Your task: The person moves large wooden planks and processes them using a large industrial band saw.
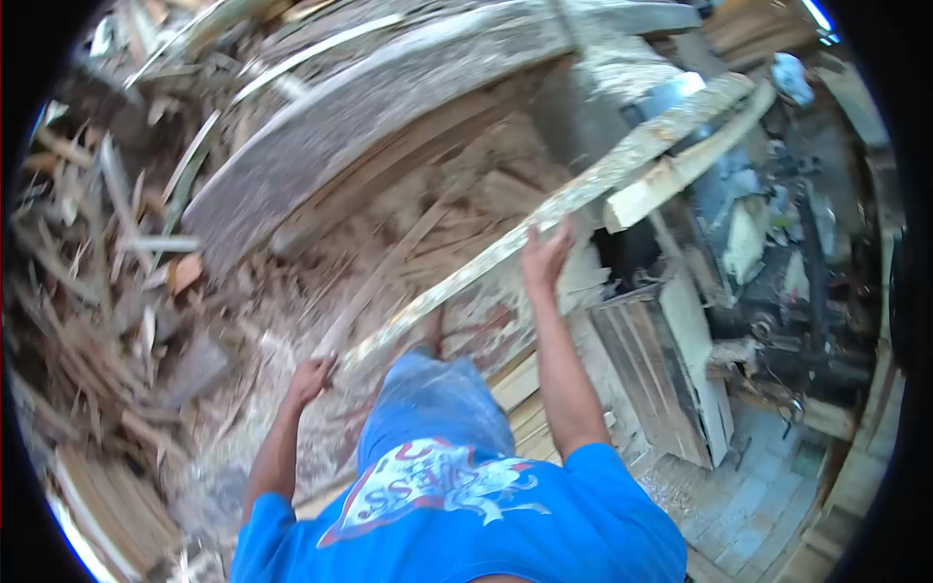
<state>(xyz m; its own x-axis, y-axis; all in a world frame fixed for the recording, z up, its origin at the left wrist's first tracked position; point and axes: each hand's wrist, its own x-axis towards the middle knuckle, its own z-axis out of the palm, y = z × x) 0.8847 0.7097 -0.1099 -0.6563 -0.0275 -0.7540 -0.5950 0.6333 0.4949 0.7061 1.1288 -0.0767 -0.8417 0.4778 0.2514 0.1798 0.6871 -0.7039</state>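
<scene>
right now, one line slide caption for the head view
Left hand at one end of a long plank, right hand partway along it, scrap wood heaped nearby.

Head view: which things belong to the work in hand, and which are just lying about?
In hand:
long wooden strip
left hand, at the strip's lower end
right hand, against it partway along

Seemingly just lying about:
scrap wood, heaped along the left
large curved slab, toward the top
shorter wood piece, near the strip's upper end

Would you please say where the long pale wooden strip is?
In the head view, the strip slants from the left hand past the right hand to the upper right, beside a shorter beam.
</scene>
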